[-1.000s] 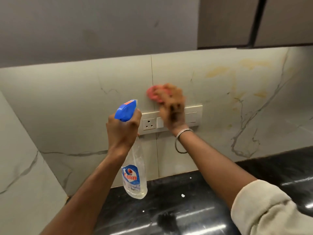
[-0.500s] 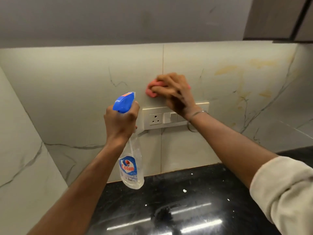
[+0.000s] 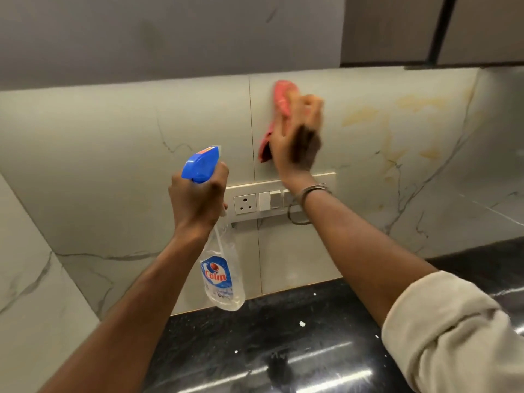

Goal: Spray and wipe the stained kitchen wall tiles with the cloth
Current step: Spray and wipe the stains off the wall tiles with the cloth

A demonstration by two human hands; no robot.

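The right hand (image 3: 297, 137) presses the pink cloth (image 3: 279, 117) flat against the wall tiles (image 3: 368, 165), just above the switch plate (image 3: 263, 198). The left hand (image 3: 197, 199) has its grip closed around the spray bottle (image 3: 219, 273), held above the black tabletop (image 3: 255, 350).

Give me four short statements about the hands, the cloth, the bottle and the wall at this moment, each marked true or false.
1. The left hand holds the spray bottle. True.
2. The cloth is green. False: it is red-pink, pressed to the wall tile by the right hand.
3. The cloth is below the socket panel. False: it is above it.
4. Yellowish stains show on the tile to the right of the cloth. True.
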